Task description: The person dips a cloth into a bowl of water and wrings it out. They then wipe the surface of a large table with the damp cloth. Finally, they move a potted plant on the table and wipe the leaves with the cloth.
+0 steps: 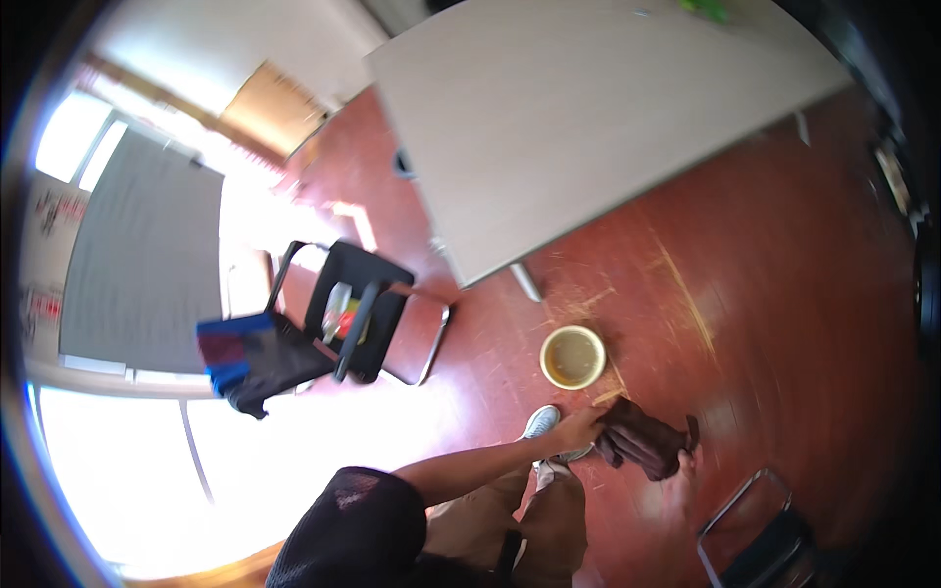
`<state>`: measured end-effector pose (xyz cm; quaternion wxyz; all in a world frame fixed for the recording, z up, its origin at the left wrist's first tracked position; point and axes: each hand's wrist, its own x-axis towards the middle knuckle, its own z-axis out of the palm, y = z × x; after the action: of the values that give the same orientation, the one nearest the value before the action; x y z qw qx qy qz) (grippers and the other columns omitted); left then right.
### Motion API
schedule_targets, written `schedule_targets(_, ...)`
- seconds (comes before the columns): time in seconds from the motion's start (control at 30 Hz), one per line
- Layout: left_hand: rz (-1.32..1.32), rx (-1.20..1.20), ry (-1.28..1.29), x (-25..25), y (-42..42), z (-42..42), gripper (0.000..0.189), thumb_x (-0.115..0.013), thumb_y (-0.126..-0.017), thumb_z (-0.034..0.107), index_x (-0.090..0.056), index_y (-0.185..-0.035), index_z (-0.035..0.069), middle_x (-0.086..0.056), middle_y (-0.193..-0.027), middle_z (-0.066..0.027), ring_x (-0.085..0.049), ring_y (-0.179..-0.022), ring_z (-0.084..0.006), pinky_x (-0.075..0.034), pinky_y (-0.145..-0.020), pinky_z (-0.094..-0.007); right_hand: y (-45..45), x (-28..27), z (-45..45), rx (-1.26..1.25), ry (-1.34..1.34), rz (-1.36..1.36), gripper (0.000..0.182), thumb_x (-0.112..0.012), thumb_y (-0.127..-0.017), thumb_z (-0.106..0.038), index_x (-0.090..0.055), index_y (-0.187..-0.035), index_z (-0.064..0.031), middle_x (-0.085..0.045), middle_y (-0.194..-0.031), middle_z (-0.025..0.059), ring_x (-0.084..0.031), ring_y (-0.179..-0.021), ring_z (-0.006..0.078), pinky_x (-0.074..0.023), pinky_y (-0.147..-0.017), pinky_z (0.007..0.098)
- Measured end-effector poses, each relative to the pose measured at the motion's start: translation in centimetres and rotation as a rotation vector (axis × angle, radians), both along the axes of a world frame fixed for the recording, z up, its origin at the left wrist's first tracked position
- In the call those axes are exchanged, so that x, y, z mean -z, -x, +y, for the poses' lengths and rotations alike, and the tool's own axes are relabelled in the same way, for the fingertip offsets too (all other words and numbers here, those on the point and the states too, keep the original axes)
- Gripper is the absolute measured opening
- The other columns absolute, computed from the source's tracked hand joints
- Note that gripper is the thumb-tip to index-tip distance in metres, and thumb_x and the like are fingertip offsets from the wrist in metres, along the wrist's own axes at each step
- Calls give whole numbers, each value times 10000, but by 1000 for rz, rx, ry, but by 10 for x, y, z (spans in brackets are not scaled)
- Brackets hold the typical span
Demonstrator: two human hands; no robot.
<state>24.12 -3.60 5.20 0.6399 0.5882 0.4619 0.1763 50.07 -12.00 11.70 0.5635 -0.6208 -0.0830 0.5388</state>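
A bunched dark brown cloth (642, 439) hangs between my two hands, above the floor and to the right of my feet. My left hand (581, 429) grips its left end. The right end is pinched in my right hand (685, 470), which is slightly blurred. Just beyond the cloth, a pale yellow-rimmed basin (573, 358) stands on the floor with murky, greyish-brown liquid in it. The cloth is apart from the basin.
A large grey-topped table (588, 125) stands ahead. To the left is a black armchair (367, 309) with a garment (257, 353) over its back and plastic packages on its seat. Another chair (764, 536) stands at lower right. The red floor (794, 294) is scuffed.
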Motion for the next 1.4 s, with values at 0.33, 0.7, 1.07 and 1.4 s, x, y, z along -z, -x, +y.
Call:
schedule_targets(0.33, -27, -287, 118, -37, 37, 20, 340, -664, -892, 147, -645, -1200, 4, -705, -1033, -206, -698, -1017, -287, -527, -902, -407, 23, -8, 14, -391, 13, -56, 599, -715, -936, -65, -429, -1459, -2, -544, -1379, 106, -544, -1242, 215, -392, -1109, 358)
schedule_targets(0.7, 350, -431, 38, -69, 96, 16, 435, -635, -958, 380, -665, -1271, 79, -715, -1106, -218, -671, -1099, -370, -521, -948, -464, 59, -26, 44, -337, 289, -399, 457, -609, -1027, -233, -505, -1431, -48, -612, -1315, 95, -589, -1196, 214, -473, -999, 360)
schedule_targets(1.07, -172, -555, 377, -58, 141, 17, 381, -650, -1014, 243, -675, -1258, -49, -750, -1040, -64, -669, -964, -123, -547, -882, -310, 59, -35, 61, -166, 293, -22, 346, -673, -1001, -246, -610, -1275, -43, -666, -1120, 47, -651, -938, 122, -534, -721, 239)
schedule_targets(1.4, -5, -648, 527, -27, 149, 8, 328, -707, -965, 267, -682, -1088, -36, -699, -911, -61, -645, -805, -136, -521, -728, -290, 74, 5, 45, -350, 194, 238, 428, -672, -999, -345, -575, -1338, -102, -633, -1206, 11, -580, -1106, 135, -406, -1029, 329)
